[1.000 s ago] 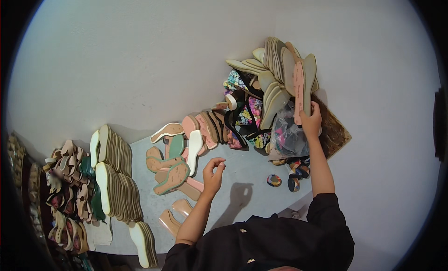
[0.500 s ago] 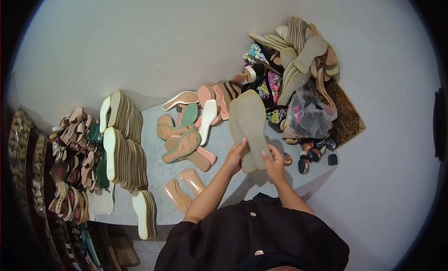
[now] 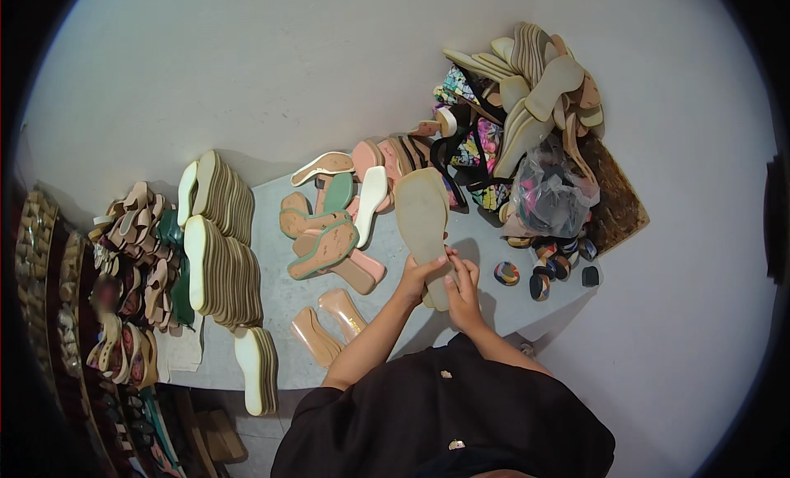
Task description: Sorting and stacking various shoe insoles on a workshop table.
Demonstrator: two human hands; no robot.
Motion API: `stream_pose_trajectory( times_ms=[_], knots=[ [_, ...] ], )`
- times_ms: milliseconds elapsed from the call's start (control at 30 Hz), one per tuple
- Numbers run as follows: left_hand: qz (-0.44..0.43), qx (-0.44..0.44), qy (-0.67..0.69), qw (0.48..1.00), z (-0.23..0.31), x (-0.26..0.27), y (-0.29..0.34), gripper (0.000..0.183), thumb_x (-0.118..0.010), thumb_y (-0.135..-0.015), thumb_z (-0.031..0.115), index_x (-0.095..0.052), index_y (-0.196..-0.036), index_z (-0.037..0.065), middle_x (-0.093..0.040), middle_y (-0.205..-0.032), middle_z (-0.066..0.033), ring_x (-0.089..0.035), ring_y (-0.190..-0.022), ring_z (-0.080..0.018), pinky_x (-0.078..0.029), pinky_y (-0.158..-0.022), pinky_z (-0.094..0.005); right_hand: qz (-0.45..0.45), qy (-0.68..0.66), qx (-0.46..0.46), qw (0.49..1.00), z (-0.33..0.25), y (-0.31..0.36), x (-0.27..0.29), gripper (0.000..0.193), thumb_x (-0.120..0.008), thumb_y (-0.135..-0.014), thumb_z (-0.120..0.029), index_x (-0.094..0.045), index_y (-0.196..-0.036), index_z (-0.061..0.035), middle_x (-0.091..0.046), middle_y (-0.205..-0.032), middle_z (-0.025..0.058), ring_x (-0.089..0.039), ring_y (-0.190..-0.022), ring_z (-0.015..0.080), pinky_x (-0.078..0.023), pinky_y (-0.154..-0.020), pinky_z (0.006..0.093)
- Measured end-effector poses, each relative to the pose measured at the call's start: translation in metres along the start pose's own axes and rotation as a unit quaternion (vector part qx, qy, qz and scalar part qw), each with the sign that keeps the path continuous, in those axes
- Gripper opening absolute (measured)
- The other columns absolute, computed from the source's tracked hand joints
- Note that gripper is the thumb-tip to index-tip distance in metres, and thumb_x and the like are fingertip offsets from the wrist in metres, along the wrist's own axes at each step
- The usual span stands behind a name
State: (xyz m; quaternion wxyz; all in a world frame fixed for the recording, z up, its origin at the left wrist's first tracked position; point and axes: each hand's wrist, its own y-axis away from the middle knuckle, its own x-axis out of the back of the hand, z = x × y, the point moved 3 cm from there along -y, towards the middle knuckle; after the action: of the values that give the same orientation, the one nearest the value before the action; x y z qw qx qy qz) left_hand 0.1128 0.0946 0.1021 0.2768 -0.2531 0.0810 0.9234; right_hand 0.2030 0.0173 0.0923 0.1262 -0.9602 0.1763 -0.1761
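Two beige shoe soles (image 3: 421,210), one lying nearly over the other, are held above the table in front of me. My left hand (image 3: 421,274) is closed on their left edge near the narrow end, thumb across the top face. My right hand (image 3: 463,290) grips the same soles from the right, its fingers close to the left thumb. Just left of the soles lies a white sole (image 3: 370,200) among pink, green and tan soles (image 3: 325,246). Part of the lower sole is hidden beneath the upper one.
Tall rows of cream soles (image 3: 224,272) stand along the grey table's (image 3: 267,354) left side. Clear-wrapped tan pieces (image 3: 317,336) lie near its front. At the back right are a heap of soles (image 3: 555,87), a plastic bag (image 3: 551,194) and patterned heels (image 3: 506,273). Shelves of footwear (image 3: 74,305) stand left.
The two soles have come from fanned apart to nearly lined up, and sit slightly lower. My right hand has moved left, closer to my left hand.
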Motion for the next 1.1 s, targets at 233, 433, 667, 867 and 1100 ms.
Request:
stream_pose_trajectory(
  times_ms=[233,433,667,867,1100],
  knots=[
    [0.045,0.035,0.093,0.994,-0.007,0.006,0.002,0.056,-0.063,-0.076,0.017,-0.041,-0.123,-0.001,-0.057,-0.099,-0.0096,-0.056,-0.096,-0.0198,-0.045,-0.085,-0.0326,0.041,-0.029,0.024,0.998,-0.004,-0.001,-0.011,0.036,-0.043,-0.091,-0.017,-0.04,-0.123,-0.0008,-0.037,-0.12,0.0166,-0.037,-0.114,0.0284,-0.028,-0.098,0.0379],
    [0.023,0.016,0.072,0.997,-0.008,0.002,0.003,0.054,-0.062,-0.076,0.016,-0.041,-0.123,-0.002,-0.056,-0.099,-0.0092,-0.056,-0.094,-0.0189,-0.045,-0.084,-0.0311,0.056,-0.09,0.015,0.994,0.006,-0.003,-0.018,0.031,-0.045,-0.09,-0.013,-0.039,-0.118,0.0001,-0.038,-0.118,0.0167,-0.039,-0.114,0.0289,-0.03,-0.098,0.039],
    [0.052,0.038,0.079,0.995,-0.018,0.005,0.001,0.048,-0.061,-0.08,0.017,-0.043,-0.122,0.0,-0.057,-0.097,-0.0075,-0.056,-0.091,-0.0162,-0.045,-0.081,-0.029,0.099,-0.065,0.04,0.992,0.016,-0.006,-0.016,0.028,-0.048,-0.089,-0.013,-0.04,-0.111,0.0012,-0.042,-0.111,0.0157,-0.04,-0.112,0.0292,-0.031,-0.095,0.0396],
    [0.092,0.038,0.088,0.991,-0.02,0.022,0.003,0.036,-0.058,-0.084,0.015,-0.046,-0.114,0.0,-0.057,-0.09,-0.0061,-0.058,-0.084,-0.0163,-0.048,-0.075,-0.0293,0.202,0.071,0.097,0.972,0.008,-0.07,0.025,0.043,-0.061,-0.08,-0.017,-0.04,-0.113,0.0012,-0.046,-0.108,0.0162,-0.044,-0.106,0.0288,-0.031,-0.092,0.0407],
    [0.073,0.043,0.098,0.992,-0.006,0.014,-0.001,0.034,-0.055,-0.086,0.025,-0.046,-0.11,0.003,-0.054,-0.084,-0.0051,-0.058,-0.078,-0.0174,-0.051,-0.072,-0.0342,0.289,-0.322,-0.088,0.897,-0.011,-0.238,0.134,0.048,-0.063,-0.082,-0.026,-0.042,-0.117,-0.0003,-0.05,-0.113,0.016,-0.049,-0.102,0.0226,-0.033,-0.094,0.0349]
  ],
)
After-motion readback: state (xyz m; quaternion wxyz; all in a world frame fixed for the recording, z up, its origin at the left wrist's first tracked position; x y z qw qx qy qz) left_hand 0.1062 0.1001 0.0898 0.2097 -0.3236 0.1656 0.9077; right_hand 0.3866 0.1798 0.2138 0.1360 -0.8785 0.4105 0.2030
